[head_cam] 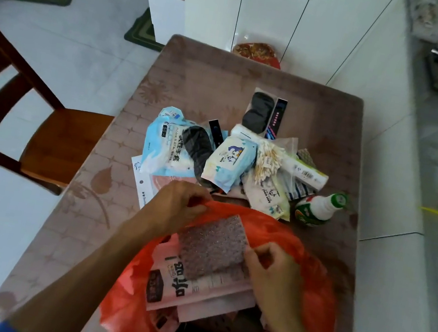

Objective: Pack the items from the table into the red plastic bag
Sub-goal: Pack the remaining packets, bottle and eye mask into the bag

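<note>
The red plastic bag (315, 292) lies open at the table's near edge. My left hand (177, 202) pinches its far rim and holds it up. My right hand (271, 276) grips a pink packet with a grey dotted pad (209, 251) over the bag's mouth, partly inside. Dark items show deeper in the bag. Beyond the bag lies a heap: a blue glove pack (163, 142), a baby wipes pack (230, 162), cotton swabs (267, 162), a white tube (306, 171), a black sleep mask packet (261, 112) and a green-and-white bottle (318, 208).
The table (203, 82) has a brown patterned cover and stands against white cabinets (402, 173) on the right. A wooden chair (51, 138) sits at the left. A white flat envelope (142, 182) lies under the heap near my left hand.
</note>
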{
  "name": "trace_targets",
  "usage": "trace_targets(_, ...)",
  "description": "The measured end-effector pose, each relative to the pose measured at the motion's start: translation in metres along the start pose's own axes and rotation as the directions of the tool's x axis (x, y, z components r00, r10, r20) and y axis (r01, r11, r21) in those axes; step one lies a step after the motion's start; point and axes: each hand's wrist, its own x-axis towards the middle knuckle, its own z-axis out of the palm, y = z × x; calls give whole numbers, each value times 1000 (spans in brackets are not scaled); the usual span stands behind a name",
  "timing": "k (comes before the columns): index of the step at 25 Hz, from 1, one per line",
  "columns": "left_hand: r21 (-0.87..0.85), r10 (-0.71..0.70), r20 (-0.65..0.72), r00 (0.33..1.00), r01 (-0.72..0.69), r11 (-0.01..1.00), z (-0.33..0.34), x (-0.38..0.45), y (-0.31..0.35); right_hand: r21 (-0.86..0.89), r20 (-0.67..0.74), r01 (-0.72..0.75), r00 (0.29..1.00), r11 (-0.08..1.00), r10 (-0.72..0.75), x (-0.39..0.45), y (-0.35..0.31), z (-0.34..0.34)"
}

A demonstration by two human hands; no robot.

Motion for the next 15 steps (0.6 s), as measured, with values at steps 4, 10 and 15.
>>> trace_targets(4, -48, -9, 194, 981, 18, 999, 8, -14, -9, -133, -200, 266, 936, 955, -289, 24, -29, -28)
trace_targets(10, -12, -38, 143, 989, 40, 999, 17, -22, -12, -399, 143, -127, 970, 908, 199, 184, 12, 2)
trace_targets(15, -17, -41, 94, 995, 42, 999, 10, -30, -12, -467, 143, -175, 952, 867, 269, 217, 48, 36)
